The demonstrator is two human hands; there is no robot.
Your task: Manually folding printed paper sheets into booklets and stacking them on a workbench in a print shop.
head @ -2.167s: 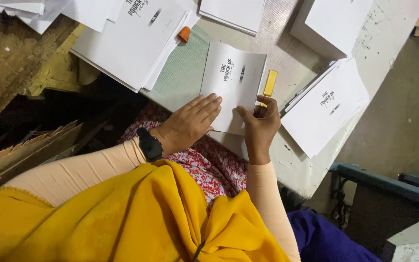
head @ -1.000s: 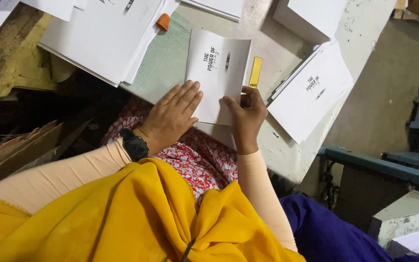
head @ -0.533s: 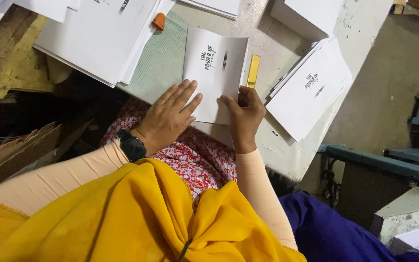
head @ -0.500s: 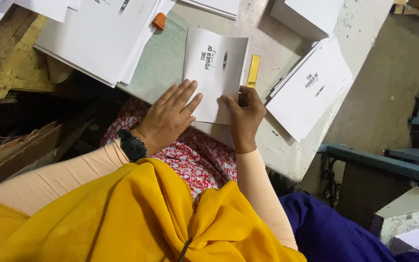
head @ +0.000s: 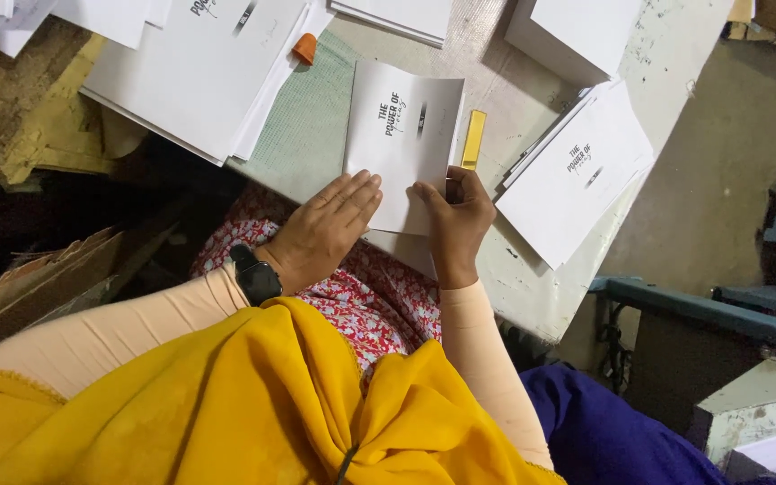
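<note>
Near the table's [head: 577, 296] front edge, the left hand [head: 321, 229] lies spread flat on a white printed sheet [head: 403, 135] — the right hand [head: 455, 220] pinches its lower corner. Uneven pressure could skew it against the yellow strip [head: 472, 139].

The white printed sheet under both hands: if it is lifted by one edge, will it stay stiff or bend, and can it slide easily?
The white printed sheet looks thin and folded, so it would probably droop. It likely weighs little, and may slide on the green mat unless the left hand presses it flat. The right hand pinches its edge.
</note>
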